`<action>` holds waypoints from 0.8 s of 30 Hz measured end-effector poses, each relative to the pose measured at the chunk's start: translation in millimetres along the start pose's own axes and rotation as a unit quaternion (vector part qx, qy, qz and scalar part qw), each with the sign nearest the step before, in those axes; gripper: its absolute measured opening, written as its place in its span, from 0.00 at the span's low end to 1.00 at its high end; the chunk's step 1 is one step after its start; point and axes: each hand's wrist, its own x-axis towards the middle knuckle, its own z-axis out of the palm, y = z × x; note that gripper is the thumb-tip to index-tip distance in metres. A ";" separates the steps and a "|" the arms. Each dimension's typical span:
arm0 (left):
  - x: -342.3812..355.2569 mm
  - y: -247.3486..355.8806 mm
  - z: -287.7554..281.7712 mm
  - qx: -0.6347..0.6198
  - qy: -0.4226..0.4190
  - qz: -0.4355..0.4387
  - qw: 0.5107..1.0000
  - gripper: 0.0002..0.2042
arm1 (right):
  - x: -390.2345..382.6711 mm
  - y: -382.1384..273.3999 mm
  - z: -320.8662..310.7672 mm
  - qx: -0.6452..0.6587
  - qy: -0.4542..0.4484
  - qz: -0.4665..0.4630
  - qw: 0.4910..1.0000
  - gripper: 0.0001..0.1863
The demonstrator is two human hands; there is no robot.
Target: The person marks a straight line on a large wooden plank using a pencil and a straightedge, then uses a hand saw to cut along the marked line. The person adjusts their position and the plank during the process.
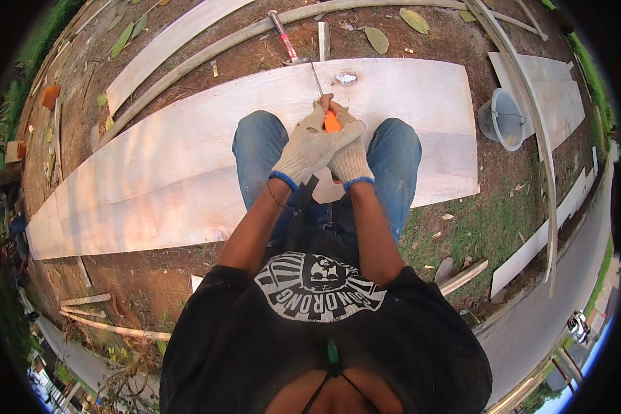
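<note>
Both my hands wear off-white knit gloves with blue cuffs, and some fingertips are bare. My left hand (309, 146) and my right hand (352, 148) are closed together around an orange-handled tool (332, 122) between my knees. A thin, narrow metal blade extends from my fingers toward the far edge of the plywood sheet (165, 179). Whether it is a saw or a knife I cannot tell, as the hands hide much of it. A small shiny silvery patch (346, 79) shows on the sheet, just beyond my right hand. My jeans-clad knees flank both hands.
Beyond the sheet lie a hammer (283, 36) with a red and white handle, a short wood piece (323, 41) and a long curved pole (186, 67). On the right are a grey bucket (501, 121), more plywood (566, 103) and a long wooden strip (546, 159). Leaves litter the soil.
</note>
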 end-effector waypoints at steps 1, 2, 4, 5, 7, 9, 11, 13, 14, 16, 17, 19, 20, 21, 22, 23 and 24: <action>-8.1 -27.0 11.5 -0.010 0.028 0.063 0.998 0.41 | -13.1 8.3 11.2 0.003 0.032 -0.029 0.999 0.24; 1.2 -34.4 13.9 -0.013 0.029 0.052 0.998 0.41 | -22.7 25.0 22.3 -0.001 0.068 -0.053 0.996 0.25; 19.5 -43.2 12.9 -0.017 0.028 0.021 0.999 0.40 | -9.2 55.3 45.5 0.115 0.058 0.023 0.991 0.24; 36.1 -35.3 1.7 -0.058 0.004 -0.017 0.998 0.39 | 3.4 56.3 42.3 0.004 0.055 -0.024 0.998 0.23; 42.4 -21.9 -4.8 -0.050 -0.010 -0.023 0.998 0.45 | 21.2 54.0 32.0 -0.123 0.040 -0.099 0.987 0.21; 11.6 -23.2 -1.3 -0.009 0.032 -0.002 0.999 0.47 | -15.2 -0.7 11.8 0.098 -0.009 0.033 0.995 0.22; -4.3 -42.3 19.0 -0.010 0.077 0.088 0.993 0.45 | -20.0 14.2 23.0 0.210 0.017 0.065 0.975 0.24; 4.5 -54.3 17.6 -0.042 0.064 0.053 0.996 0.44 | -8.0 30.3 33.0 0.132 0.033 0.020 0.991 0.25; 27.3 -46.3 4.0 -0.088 0.022 -0.009 0.996 0.44 | 5.1 44.4 35.3 -0.008 0.033 -0.044 0.998 0.24; 43.4 -22.4 -6.9 -0.091 -0.019 -0.047 0.995 0.44 | 23.1 57.1 34.9 -0.110 0.050 -0.110 0.987 0.22; 30.0 -19.4 -10.5 -0.047 -0.018 -0.050 0.998 0.43 | 13.1 24.9 20.5 -0.061 0.020 -0.073 0.995 0.22; 17.1 -29.4 2.7 0.016 0.029 0.047 0.998 0.41 | -4.4 2.7 3.2 0.080 -0.018 -0.010 0.997 0.18; 15.9 -52.3 15.4 0.029 0.056 0.081 0.995 0.41 | -21.5 -13.1 -0.1 0.085 0.019 -0.018 0.996 0.17; 17.2 -68.7 29.6 0.040 0.083 0.121 0.988 0.41 | -18.2 -1.8 3.5 0.093 0.025 -0.015 0.995 0.17; 22.5 -66.2 29.5 0.022 0.052 0.081 0.995 0.41 | -14.1 11.8 6.7 0.049 0.034 -0.030 0.998 0.17; 25.3 -63.8 23.5 0.013 0.027 0.039 0.999 0.41 | -9.1 21.4 13.7 0.013 0.042 -0.048 0.998 0.17; 36.6 -43.5 9.7 -0.033 0.002 -0.013 0.999 0.38 | 5.4 32.3 19.6 -0.076 0.050 -0.084 0.992 0.17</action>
